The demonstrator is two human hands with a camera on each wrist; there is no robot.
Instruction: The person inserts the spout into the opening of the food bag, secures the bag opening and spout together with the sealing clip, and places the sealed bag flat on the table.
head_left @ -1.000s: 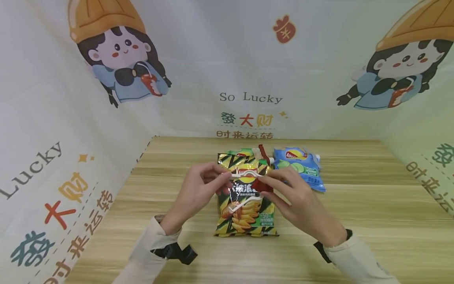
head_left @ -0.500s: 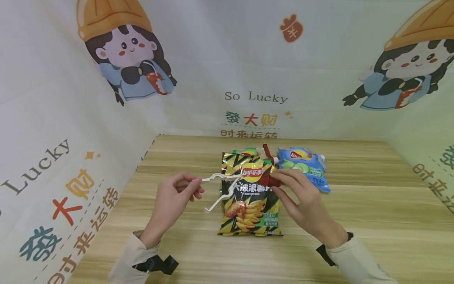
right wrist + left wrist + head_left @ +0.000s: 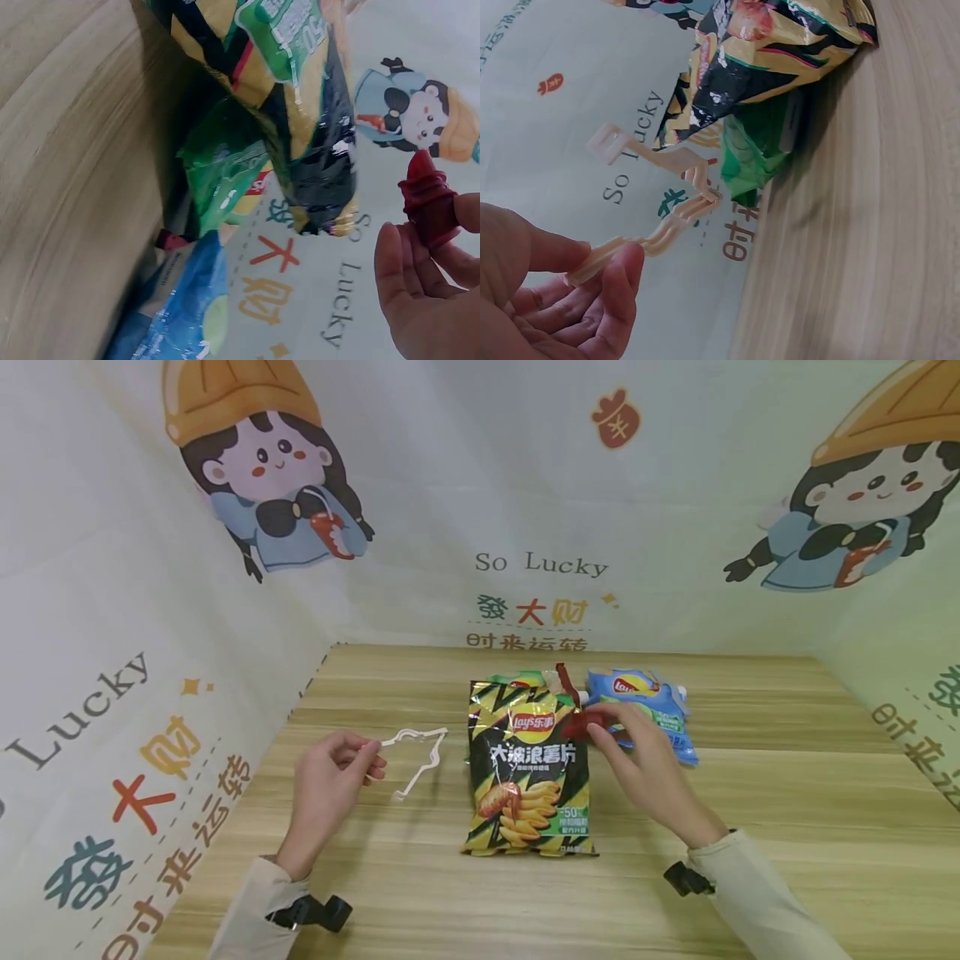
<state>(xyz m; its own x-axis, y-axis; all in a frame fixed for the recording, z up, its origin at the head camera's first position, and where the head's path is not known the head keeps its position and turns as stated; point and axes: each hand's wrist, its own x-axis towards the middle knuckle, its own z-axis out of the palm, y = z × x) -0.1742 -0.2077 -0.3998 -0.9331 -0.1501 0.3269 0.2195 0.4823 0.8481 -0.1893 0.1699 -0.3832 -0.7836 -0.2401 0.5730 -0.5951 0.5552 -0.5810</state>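
Observation:
In the head view my left hand [image 3: 330, 781] pinches one end of a white bag clip [image 3: 431, 763], left of the chip bag. The clip's two wavy arms stand spread in a V, as the left wrist view also shows of the clip [image 3: 664, 232]. By the bag's upper right edge, my right hand [image 3: 648, 764] holds a small dark red piece [image 3: 581, 725]. Seen from the right wrist, this red piece [image 3: 431, 199] has a pointed tip and ridges, like a cap or spout. The black-and-yellow chip bag [image 3: 528, 781] stands between my hands.
Behind the black-and-yellow bag is a green chip bag [image 3: 517, 678], mostly hidden, with a dark red strip [image 3: 565, 678] near its top. A blue chip bag [image 3: 678, 747] lies to the right. Printed cloth walls [image 3: 420, 510] surround the wooden table [image 3: 420, 877].
Both hands were at the clip in front of the bag. My left hand has carried it leftward, away from the bag. My right hand stays near the bag's right edge with the red piece.

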